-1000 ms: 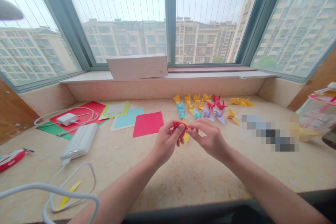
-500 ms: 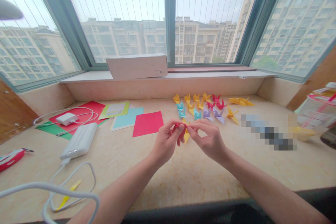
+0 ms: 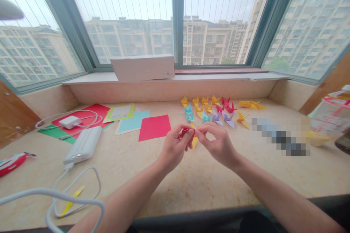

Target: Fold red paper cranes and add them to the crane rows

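Note:
A small folded piece of red paper [image 3: 185,130] is held in front of me, mostly hidden by fingers. My left hand [image 3: 175,147] is closed around it, thumb on top. From the other side my right hand [image 3: 218,141] pinches its edge between thumb and index finger. Just behind the hands, a yellow folded paper piece [image 3: 195,141] shows in part. Beyond them stand rows of paper cranes: yellow ones [image 3: 215,100], red ones [image 3: 230,108], light blue ones [image 3: 206,117] and lavender ones [image 3: 228,116]. Left of my hands lies a flat red paper square [image 3: 154,127].
To the left are a light blue sheet [image 3: 134,121], a white power bank [image 3: 82,145], a charger [image 3: 69,121] and looped white cables [image 3: 30,192]. A white box [image 3: 143,68] stands on the sill. At right is a clear plastic cup [image 3: 329,118]; a blurred patch hides something beside it.
Both hands keep hold of the red paper in almost the same place, with only a slight shift of the fingers. The whole view has moved a little.

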`<state>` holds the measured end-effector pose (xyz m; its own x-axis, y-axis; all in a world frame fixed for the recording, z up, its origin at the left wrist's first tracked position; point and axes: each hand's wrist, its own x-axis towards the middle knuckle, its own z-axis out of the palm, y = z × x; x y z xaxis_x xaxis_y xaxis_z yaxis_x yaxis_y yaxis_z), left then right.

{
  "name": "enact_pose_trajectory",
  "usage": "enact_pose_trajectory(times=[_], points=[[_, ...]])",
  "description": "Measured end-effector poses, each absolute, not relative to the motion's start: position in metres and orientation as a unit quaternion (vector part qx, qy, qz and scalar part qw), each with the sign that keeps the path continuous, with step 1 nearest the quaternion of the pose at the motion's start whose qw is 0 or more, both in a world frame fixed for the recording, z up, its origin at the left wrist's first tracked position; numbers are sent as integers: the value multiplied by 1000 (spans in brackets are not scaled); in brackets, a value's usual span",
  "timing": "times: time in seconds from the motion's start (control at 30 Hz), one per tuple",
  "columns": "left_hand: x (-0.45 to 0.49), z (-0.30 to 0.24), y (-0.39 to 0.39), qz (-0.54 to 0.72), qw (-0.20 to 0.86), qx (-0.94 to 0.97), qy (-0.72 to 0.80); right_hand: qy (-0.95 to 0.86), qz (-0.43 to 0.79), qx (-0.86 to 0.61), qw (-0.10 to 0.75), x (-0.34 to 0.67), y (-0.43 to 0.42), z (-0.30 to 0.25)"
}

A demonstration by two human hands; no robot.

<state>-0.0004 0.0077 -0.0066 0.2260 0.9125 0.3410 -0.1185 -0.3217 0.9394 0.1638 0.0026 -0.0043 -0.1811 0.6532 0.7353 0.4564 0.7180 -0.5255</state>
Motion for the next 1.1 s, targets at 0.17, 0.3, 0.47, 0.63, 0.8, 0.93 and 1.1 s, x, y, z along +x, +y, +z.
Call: enact_pose_trajectory(times=[0.17, 0.3, 0.47, 0.63, 0.8, 0.93, 1.1], points=[[-2, -3, 6, 527, 485, 610, 339, -789, 16, -345, 509, 167, 4, -4], [-3, -1, 9, 545, 493, 573, 363, -742, 99, -388, 537, 170, 7, -4], [-2, -3, 10, 533, 501, 577, 362, -729, 215, -407, 506, 167, 7, -3], [-2, -3, 8, 520, 492, 592, 370, -728, 255, -411, 486, 163, 6, -5], [-2, -1, 8, 509, 483, 604, 377, -741, 209, -403, 494, 163, 6, -4], [-2, -3, 8, 508, 483, 606, 376, -759, 166, -399, 486, 163, 6, -4], [-1, -4, 8, 509, 491, 602, 370, -750, 207, -413, 474, 164, 6, -4]])
